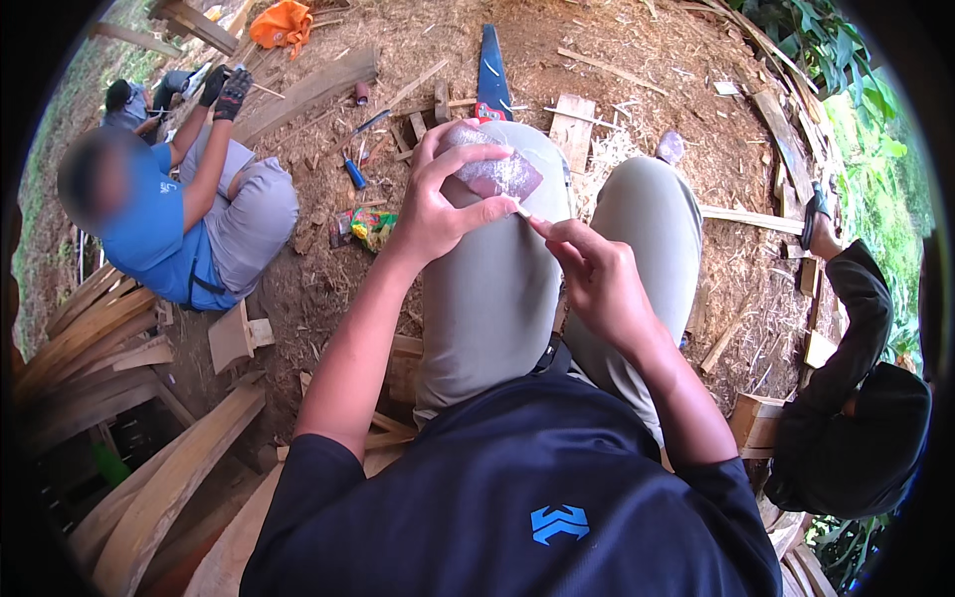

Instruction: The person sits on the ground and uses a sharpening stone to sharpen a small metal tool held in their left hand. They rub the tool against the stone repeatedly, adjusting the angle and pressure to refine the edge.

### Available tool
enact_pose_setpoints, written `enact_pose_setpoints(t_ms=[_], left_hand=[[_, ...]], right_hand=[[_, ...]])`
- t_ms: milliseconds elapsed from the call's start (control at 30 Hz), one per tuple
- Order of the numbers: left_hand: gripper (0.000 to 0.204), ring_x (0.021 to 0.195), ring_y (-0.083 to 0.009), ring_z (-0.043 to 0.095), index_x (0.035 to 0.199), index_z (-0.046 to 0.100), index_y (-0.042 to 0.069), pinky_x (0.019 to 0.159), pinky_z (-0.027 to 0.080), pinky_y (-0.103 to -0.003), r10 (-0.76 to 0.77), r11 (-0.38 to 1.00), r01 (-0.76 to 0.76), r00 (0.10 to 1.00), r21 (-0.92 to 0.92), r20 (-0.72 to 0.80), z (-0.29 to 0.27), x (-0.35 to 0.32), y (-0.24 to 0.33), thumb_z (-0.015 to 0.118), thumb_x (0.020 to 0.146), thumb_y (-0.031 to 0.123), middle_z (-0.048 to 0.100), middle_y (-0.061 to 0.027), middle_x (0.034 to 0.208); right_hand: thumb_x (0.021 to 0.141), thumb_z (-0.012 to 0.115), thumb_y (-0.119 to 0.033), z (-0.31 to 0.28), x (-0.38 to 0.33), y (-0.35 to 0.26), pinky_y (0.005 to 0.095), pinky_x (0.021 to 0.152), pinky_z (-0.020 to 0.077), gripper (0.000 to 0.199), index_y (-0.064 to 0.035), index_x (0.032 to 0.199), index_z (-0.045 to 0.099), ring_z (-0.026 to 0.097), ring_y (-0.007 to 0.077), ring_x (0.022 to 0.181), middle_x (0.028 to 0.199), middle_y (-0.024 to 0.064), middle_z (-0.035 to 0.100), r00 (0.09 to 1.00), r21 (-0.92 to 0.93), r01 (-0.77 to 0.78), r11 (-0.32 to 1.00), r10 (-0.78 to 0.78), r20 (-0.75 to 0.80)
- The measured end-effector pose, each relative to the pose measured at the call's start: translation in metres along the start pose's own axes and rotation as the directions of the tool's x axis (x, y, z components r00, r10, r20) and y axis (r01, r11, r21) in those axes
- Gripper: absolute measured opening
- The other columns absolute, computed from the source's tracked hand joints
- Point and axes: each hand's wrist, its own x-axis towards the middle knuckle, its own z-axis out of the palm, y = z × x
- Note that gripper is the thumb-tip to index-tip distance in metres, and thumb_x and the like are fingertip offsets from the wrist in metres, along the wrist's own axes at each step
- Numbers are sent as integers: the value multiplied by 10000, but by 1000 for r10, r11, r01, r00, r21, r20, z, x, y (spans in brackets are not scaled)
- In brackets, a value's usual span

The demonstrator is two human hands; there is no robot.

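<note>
On my left knee, my left hand (443, 194) is wrapped round a purplish rounded piece (502, 177) that tapers to a point and is streaked with white; its exact kind I cannot make out. A small pale stick (523, 211) is pinched between the thumb and fingers of my right hand (602, 274). Its far end meets the tapered side of the piece, beside my left thumb. Just beyond my right knee lies a similar pale purplish piece (669, 147) on the ground.
A blue-bladed handsaw (490, 75) and a blue-handled tool (354, 174) lie ahead, among wood shavings. Planks (189, 478) are stacked at left. A person in blue (164, 219) sits at left, another in black (846, 428) at right. An orange bag (283, 25) lies far left.
</note>
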Motion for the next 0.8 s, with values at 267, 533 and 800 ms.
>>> enact_pose_setpoints(t_ms=[267, 533, 800], left_hand=[[520, 1301, -317, 473, 1170, 730, 170, 1129, 375, -454, 5, 1000, -5, 1000, -10, -10, 3, 2, -1, 895, 704, 335, 497, -153, 1333], [531, 1284, -313, 484, 1175, 731, 182, 1117, 384, -450, 20, 1000, -19, 1000, 13, -22, 0, 2, 2, 896, 700, 352, 520, -142, 1308], [545, 1293, -321, 474, 1179, 729, 213, 1123, 371, -456, -6, 1000, 6, 1000, 8, -19, 3, 1, 0, 898, 683, 363, 523, -142, 1330]], right_hand=[[999, 521, 23, 0, 11, 5, 341, 863, 545, 109, 31, 1077, 597, 683, 247, 1123, 1199, 179, 711, 998, 217, -51, 975, 59, -30], [998, 541, -11, -2, 3, -3, 374, 833, 558, 157, -7, 1116, 645, 716, 282, 1045, 1121, 169, 732, 995, 170, -73, 983, 84, -62], [869, 644, -82, -20, -4, -45, 406, 538, 525, 310, -220, 1136, 723, 674, 295, 621, 729, 82, 643, 988, -660, 35, 751, -124, -89]])
